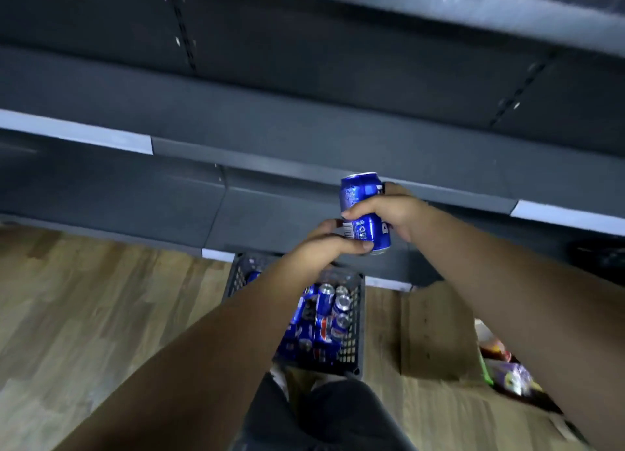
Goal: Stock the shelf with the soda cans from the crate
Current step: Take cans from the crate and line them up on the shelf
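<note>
Left of the crate [357,329], the floor [84,298] is smooth brown wood planks. The crate is black plastic with a grid of little holes. Shiny round blue cans [325,315] lie piled inside it. Above the crate, the left hand [323,249] pinches the bottom of one blue metal can [358,197], which tilts a bit. The right hand [397,214] wraps round its middle. Behind the crate stands the flat, dark grey shelf [304,139]. Right of the crate lies plain brown cardboard [436,332].
</note>
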{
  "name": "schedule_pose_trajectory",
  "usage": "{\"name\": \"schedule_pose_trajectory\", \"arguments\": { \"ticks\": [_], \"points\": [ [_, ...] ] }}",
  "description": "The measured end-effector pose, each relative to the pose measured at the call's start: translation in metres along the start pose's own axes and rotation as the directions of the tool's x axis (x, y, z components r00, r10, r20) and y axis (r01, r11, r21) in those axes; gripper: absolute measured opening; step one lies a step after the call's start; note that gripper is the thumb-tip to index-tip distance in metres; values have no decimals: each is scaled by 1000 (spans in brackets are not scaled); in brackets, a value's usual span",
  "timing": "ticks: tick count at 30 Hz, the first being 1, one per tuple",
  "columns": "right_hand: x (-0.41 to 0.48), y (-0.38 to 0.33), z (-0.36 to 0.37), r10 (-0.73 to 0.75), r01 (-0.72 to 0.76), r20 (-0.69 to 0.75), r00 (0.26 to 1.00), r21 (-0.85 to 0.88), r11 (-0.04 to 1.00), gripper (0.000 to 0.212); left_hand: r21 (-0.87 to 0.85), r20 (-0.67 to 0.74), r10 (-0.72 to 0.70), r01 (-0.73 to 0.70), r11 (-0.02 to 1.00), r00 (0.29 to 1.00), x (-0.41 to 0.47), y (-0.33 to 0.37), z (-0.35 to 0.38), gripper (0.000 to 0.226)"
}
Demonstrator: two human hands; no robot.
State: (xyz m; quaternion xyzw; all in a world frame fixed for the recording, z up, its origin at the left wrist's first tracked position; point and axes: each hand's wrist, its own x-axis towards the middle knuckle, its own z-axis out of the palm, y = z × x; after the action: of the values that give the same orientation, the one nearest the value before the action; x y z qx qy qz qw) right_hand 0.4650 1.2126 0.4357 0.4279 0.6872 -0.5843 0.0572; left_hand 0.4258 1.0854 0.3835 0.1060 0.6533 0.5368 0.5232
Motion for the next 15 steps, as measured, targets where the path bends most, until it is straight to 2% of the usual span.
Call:
{"name": "schedule_pose_trajectory", "arguments": {
  "ticks": [2,6,8,12,15],
  "points": [
    [-14,-20,-9,-74,73,5,997,20,997,40,9,-15,67,-67,998,998,-5,22,5,57],
    [-36,-49,-28,-158,159,-13,987,95,983,56,-7,-19,173,-173,985,985,-15,65,15,47],
    [-45,-62,-37,-210,210,-10,978,113,971,54,4,-8,230,-230,973,973,-21,81,18,43],
    [-63,-82,-57,-301,298,-12,954,175,938,58,-2,11,329,-329,944,944,-36,109,30,68],
    [-76,-95,-72,-364,359,-20,931,215,908,66,25,42,392,-393,919,919,-50,129,40,66]
  ]
}}
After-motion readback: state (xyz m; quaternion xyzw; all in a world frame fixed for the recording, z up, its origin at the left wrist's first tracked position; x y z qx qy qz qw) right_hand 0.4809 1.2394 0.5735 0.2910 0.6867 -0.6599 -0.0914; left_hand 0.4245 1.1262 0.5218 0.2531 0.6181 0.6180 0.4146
